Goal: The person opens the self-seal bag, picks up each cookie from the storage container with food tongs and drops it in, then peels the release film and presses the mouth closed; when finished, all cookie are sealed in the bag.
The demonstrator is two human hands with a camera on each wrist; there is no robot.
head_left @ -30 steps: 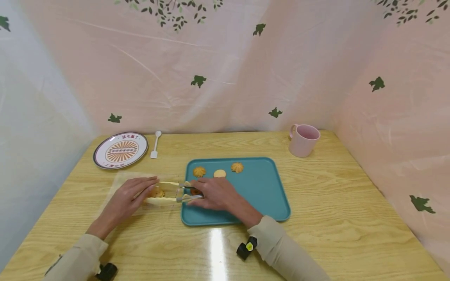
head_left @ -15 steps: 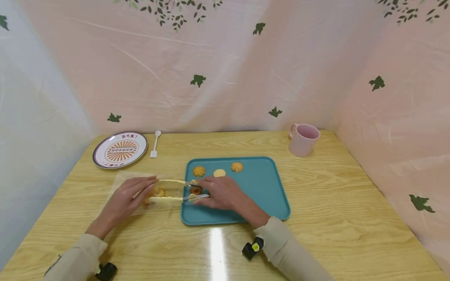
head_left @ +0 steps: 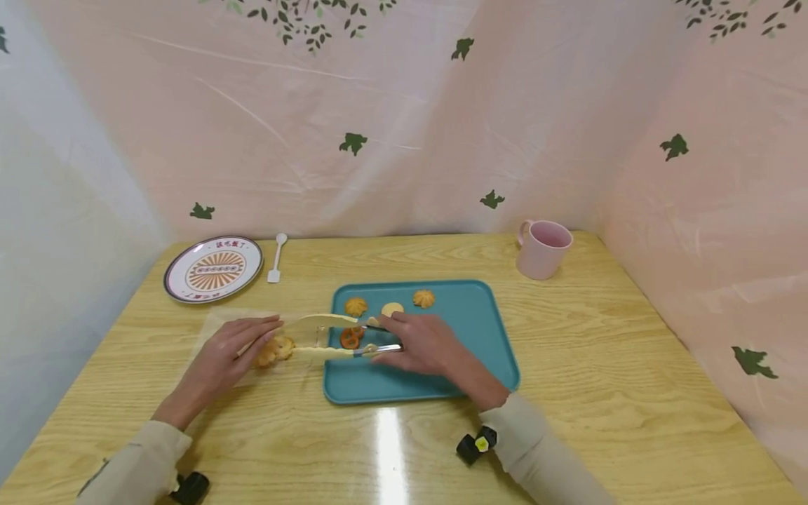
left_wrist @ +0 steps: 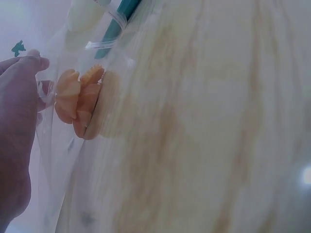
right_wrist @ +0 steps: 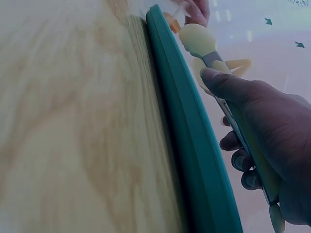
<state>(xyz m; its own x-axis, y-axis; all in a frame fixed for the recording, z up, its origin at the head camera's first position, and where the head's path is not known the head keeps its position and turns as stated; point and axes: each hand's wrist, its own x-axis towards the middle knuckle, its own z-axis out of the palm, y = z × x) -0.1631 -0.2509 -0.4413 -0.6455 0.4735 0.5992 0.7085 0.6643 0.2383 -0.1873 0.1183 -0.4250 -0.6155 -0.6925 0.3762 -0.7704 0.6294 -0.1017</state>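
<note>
In the head view my left hand (head_left: 236,351) pinches the edge of a clear plastic zip bag (left_wrist: 60,160). Several flower-shaped cookies (left_wrist: 77,104) are inside it. My right hand (head_left: 419,342) grips a pair of metal food tongs (right_wrist: 231,114) with cream-coloured tips. The tong arms are spread apart, and their tips still reach toward the bag's mouth. Between the arms, an orange-brown pretzel (head_left: 351,339) lies on the teal tray (head_left: 467,337). Two ridged cookies (head_left: 356,306) and a round pale cookie (head_left: 392,309) lie along the tray's far side.
A white printed plate (head_left: 213,270) and a small white spoon (head_left: 277,258) lie at the back left. The pink mug (head_left: 543,250) stands at the back right. Pink cloth (head_left: 404,140) hangs behind the wooden table (head_left: 587,393).
My right hand has drawn the tongs to the right, away from the bag, bringing the pretzel and the cookies in the bag more into view. The left hand stays put.
</note>
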